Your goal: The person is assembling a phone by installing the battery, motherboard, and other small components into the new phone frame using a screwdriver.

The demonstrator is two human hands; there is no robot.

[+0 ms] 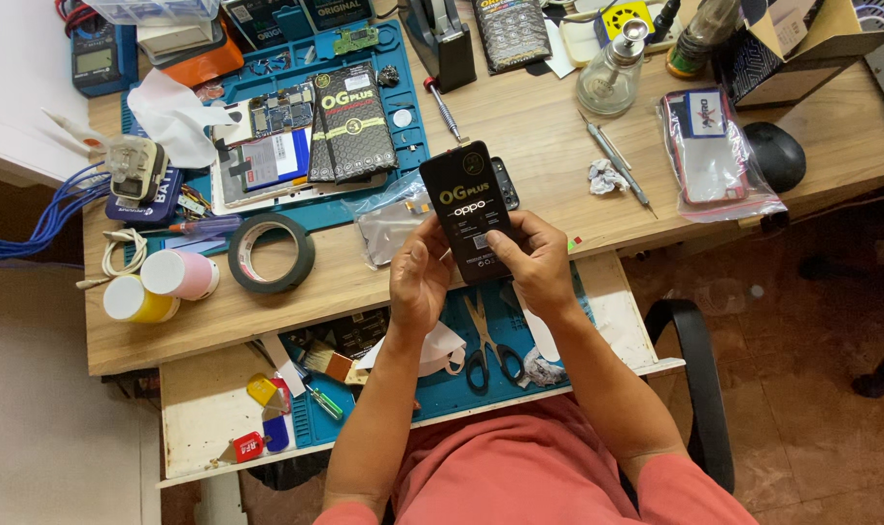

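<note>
A flat black rectangular packet [469, 209] with light lettering is held upright over the desk's front edge. My left hand [417, 277] grips its lower left side, thumb on the front. My right hand [536, 261] grips its lower right side, thumb across the bottom of the face. A dark phone-like piece [505, 183] peeks out behind the packet's right edge. A clear plastic bag [388, 226] lies just left of the packet on the desk.
A blue work mat [403, 92] holds two more black packets [352, 122] and an opened phone [262, 160]. A tape roll [271, 253], scissors [483, 340], screwdriver [444, 110], glass bottle [612, 73], bagged red phone [709, 146] and black mouse [774, 154] lie around.
</note>
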